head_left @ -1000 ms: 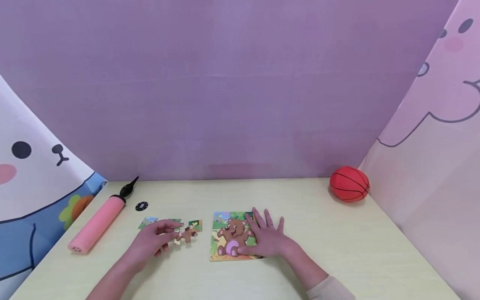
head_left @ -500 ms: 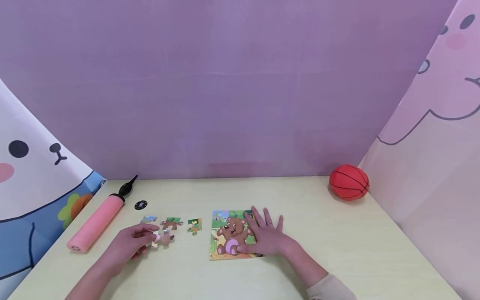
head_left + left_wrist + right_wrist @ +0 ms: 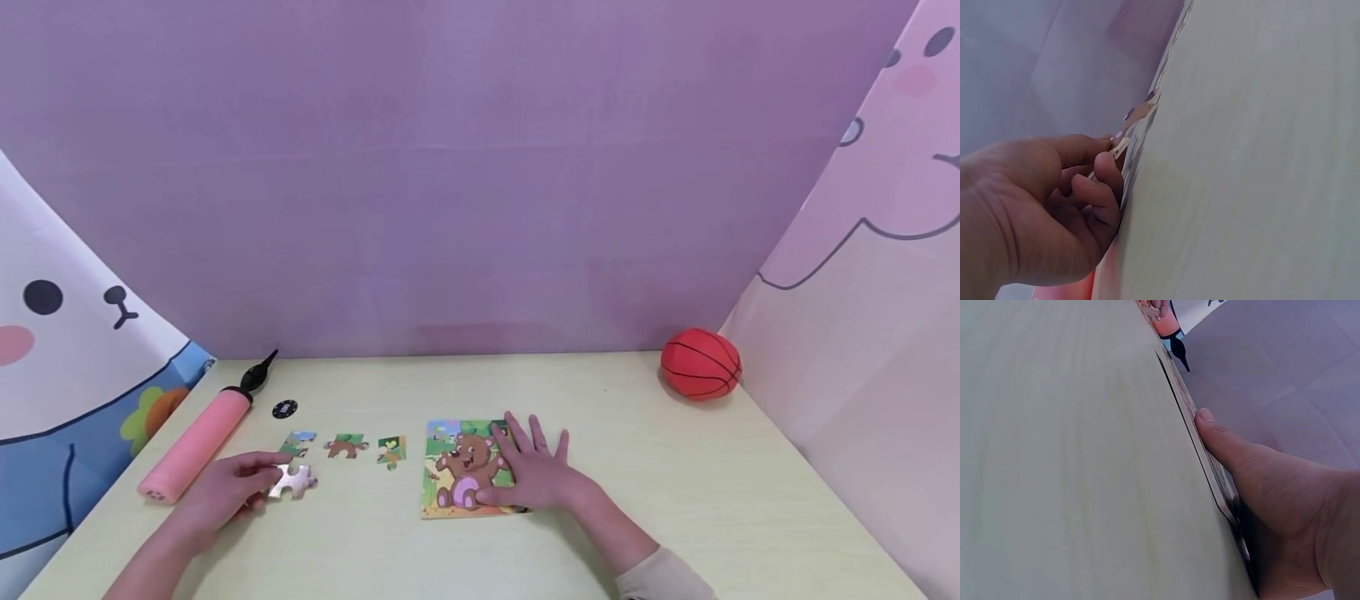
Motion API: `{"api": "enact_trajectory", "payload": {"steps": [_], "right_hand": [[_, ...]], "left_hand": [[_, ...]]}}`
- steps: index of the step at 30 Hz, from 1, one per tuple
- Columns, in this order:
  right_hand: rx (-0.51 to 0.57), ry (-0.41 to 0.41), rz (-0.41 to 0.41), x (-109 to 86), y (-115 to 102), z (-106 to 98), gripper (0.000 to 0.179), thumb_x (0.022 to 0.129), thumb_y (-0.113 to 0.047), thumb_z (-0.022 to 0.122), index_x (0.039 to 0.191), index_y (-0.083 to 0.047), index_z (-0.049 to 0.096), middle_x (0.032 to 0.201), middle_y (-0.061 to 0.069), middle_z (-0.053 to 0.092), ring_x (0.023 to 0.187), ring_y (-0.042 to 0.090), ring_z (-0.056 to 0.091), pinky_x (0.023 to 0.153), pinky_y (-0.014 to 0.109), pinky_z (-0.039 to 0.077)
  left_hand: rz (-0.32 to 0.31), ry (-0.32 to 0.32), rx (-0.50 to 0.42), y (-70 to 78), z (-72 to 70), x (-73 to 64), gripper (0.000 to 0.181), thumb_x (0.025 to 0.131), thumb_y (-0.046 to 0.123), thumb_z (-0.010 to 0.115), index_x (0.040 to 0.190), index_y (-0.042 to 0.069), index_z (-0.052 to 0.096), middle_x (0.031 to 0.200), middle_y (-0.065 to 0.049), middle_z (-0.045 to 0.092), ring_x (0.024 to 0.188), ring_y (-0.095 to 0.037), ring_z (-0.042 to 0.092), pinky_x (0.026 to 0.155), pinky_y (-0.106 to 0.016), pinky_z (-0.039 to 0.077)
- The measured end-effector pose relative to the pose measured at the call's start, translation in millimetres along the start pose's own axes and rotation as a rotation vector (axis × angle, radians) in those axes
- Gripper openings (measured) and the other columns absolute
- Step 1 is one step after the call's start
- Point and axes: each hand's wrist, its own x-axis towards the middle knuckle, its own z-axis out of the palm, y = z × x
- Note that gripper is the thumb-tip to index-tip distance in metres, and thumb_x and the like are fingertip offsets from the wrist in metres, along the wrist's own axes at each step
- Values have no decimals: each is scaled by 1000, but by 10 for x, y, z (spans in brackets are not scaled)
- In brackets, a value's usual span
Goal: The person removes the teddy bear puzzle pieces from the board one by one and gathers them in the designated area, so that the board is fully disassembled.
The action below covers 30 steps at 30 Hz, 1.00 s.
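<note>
My left hand (image 3: 225,493) pinches a jigsaw puzzle piece (image 3: 294,483) by its left edge, just above the table at the left. Glare whitens the piece in the head view. In the left wrist view the piece (image 3: 1137,115) appears nearly edge-on, held between thumb and fingers. Behind it lie three loose pieces: one with blue sky (image 3: 302,439), one with a brown bear part (image 3: 347,445), and one with a yellow patch (image 3: 392,450). With fingers spread, my right hand (image 3: 542,477) rests on the right side of the bear picture board (image 3: 465,462), covering that part.
A pink hand pump (image 3: 198,446) with a black nozzle lies along the table's left side. Near it is a round black chip (image 3: 285,408). At the back right sits a red ball (image 3: 701,365). A purple cloth (image 3: 480,183) rises behind the table.
My left hand has moved left with the puzzle piece, away from the board, uncovering the loose pieces behind it. The right hand has stayed on the board.
</note>
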Motion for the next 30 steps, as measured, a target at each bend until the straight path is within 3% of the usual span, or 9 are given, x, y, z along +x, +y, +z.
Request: {"api": "enact_trajectory", "payload": {"steps": [9, 20, 26, 30], "right_hand": [[4, -4, -5, -5, 4, -27, 109, 83, -85, 49, 164, -20, 14, 170, 8, -1, 151, 44, -7, 104, 81, -7], [6, 3, -10, -20, -10, -41, 108, 83, -83, 50, 163, -19, 16, 169, 9, 0, 151, 45, -6, 104, 81, -6], [25, 0, -18, -16, -13, -23, 109, 83, -83, 52, 163, -18, 17, 169, 10, 0, 150, 46, -7, 103, 81, -8], [35, 11, -30, 2, 9, 22, 112, 81, -87, 48, 163, -18, 15, 169, 10, -2, 150, 46, -9, 103, 80, -12]], "left_hand": [[-47, 37, 40, -68, -109, 42, 41, 102, 14, 59, 138, -6, 56, 84, -4, 65, 63, -15, 58, 53, -27, 47], [-66, 46, 44, -48, -121, 55, 43, 102, 14, 58, 140, -6, 52, 85, -6, 63, 66, -18, 56, 53, -28, 47], [-74, 64, 3, 0, -81, 53, 43, 103, 17, 58, 140, -4, 52, 94, -5, 65, 69, -19, 56, 55, -27, 47], [-74, 61, -26, 76, 21, 70, 45, 103, 23, 60, 140, -2, 53, 98, -6, 66, 71, -19, 56, 56, -28, 47]]}}
